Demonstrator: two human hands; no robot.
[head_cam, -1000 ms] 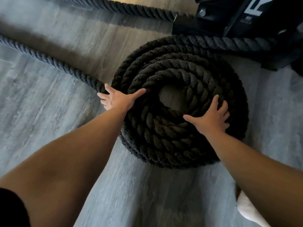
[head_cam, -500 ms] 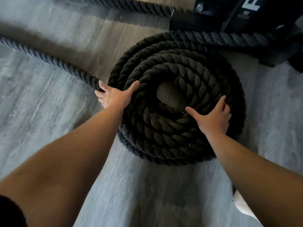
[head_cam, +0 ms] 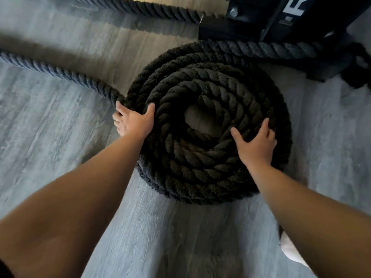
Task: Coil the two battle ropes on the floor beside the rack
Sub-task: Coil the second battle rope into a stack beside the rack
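Note:
A thick black battle rope lies wound into a round, stacked coil (head_cam: 200, 169) on the grey floor, just in front of the black rack base (head_cam: 281, 23). Its loose tail (head_cam: 60, 73) runs off to the left edge. My left hand (head_cam: 133, 122) clasps the coil's left outer turn where the tail joins, thumb on top and fingers curled down the side. My right hand (head_cam: 256, 144) lies flat on the coil's right top, fingers forward, thumb spread. One strand (head_cam: 271, 49) runs from the coil along the rack foot. A second rope (head_cam: 150, 9) stretches across the top left.
Grey wood-look flooring (head_cam: 180, 237) surrounds the coil. The rack's black upright and foot fill the top right corner, with dark rope bunched behind it (head_cam: 359, 67). Something white (head_cam: 291, 251) shows under my right forearm.
My left hand has slid down onto the coil's outer edge and its fingers have curled around it. My right hand has shifted slightly outward on the coil. The coil stays in place.

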